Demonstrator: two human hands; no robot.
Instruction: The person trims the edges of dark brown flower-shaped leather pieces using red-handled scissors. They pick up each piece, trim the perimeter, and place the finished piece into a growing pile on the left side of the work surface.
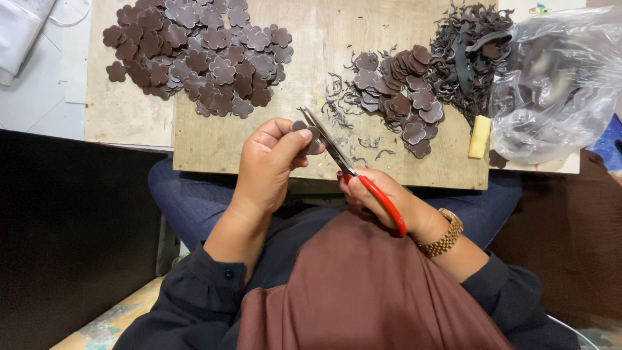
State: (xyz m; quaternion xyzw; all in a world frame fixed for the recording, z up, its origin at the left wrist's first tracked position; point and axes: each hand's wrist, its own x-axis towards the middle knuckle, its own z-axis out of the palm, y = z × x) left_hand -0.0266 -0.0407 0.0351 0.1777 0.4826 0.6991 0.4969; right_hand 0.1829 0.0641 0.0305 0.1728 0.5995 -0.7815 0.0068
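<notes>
1. Gripping red-handled scissors (353, 175), the right hand (376, 198) is closed round the handles just off the near edge of the wooden board (311, 45); a gold watch (444, 236) sits on that wrist.
2. Scissor blades angle up and left over the board's near edge, tips at the small brown flower-shaped piece (310, 135). Can't tell whether the blades are parted or closed on it.
3. Left hand (269, 162) pinches that flower piece between thumb and fingertips, over the near edge of the board, mid-width.
4. Thin curled brown trimmings (337, 107) lie scattered on the board just beyond the blades.
5. Mid-right of the board: small heap of brown flower pieces (405, 97), some stacked and overlapping.
6. Near right corner: pale yellow block (479, 136), standing just beside the crumpled clear plastic bag (557, 78) that overhangs the right edge.
7. Far right corner: dark tangle of cut-out scrap (466, 45), touching the bag.
8. Far left: large spread pile of brown flower pieces (201, 58), well apart from the smaller heap.
</notes>
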